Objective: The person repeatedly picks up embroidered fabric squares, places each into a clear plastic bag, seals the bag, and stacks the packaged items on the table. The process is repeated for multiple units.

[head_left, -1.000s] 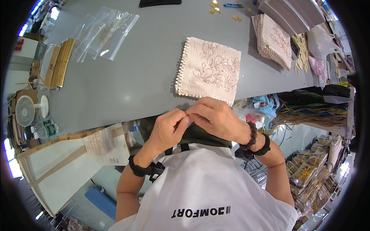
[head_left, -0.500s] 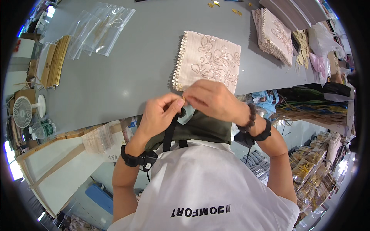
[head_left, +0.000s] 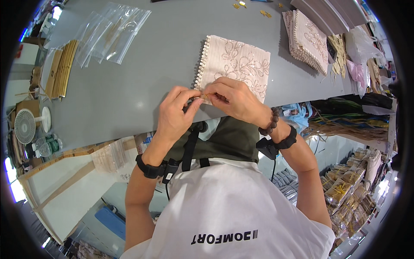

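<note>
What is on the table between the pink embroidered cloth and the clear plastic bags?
In the head view, nothing lies there: only bare grey table separates the pink cloth from the clear plastic bags.

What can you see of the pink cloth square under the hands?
The cloth is a pale pink square with a darker floral pattern and a row of white beads along its left edge. It looks like woven fabric and lies flat on the grey table, near the front edge. The left hand and right hand pinch at its near left corner.
</note>
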